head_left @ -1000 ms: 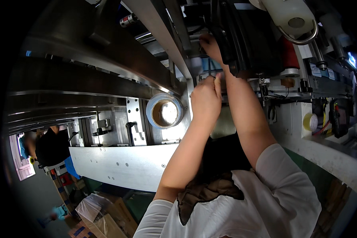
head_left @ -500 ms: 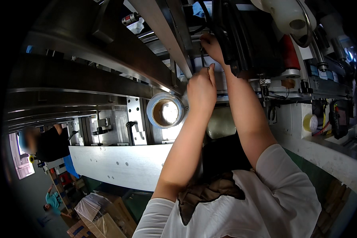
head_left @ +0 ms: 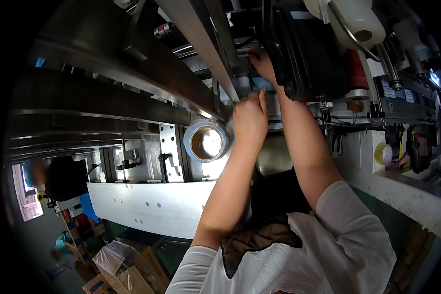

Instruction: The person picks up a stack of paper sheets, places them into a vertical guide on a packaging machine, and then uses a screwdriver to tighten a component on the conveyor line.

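Up inside the machine, my left hand (head_left: 249, 119) is fisted, pinching something too small to tell, just right of the tape roll (head_left: 206, 141). Right hand (head_left: 260, 62) reaches farther in beside the black housing (head_left: 306, 54); grip hidden, can't tell.

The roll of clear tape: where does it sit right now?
In the head view, the roll of clear tape sits centre-left on the metal machine frame, just left of the left hand.
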The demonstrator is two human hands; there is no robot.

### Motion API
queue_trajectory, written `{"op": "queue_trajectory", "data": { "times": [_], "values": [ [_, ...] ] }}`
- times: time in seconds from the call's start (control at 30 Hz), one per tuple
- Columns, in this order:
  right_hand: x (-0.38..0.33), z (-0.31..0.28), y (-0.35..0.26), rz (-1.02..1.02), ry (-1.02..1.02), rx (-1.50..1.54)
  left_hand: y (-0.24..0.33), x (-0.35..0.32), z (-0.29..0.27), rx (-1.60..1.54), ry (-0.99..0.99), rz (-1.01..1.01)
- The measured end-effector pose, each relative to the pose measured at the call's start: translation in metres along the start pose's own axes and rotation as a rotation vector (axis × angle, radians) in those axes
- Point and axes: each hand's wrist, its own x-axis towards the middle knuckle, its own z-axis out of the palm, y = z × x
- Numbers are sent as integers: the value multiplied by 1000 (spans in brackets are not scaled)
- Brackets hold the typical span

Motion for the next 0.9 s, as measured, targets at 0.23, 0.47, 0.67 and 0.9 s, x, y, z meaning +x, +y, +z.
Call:
{"op": "queue_trajectory", "data": {
  "times": [0.23, 0.47, 0.67, 0.9],
  "values": [
    [2, -3, 4, -31, -49, 5, 4, 3, 10, -116, -22, 7],
    [3, -4, 0, -59, -135, -128, 15, -2, -4, -85, -68, 76],
    [-2, -6, -4, 36, -192, -55, 21, -35, -38, -98, -160, 85],
    [-4, -23, -27, -26, -294, -206, 6, -63, -44, -157, -189, 24]
  ]
}}
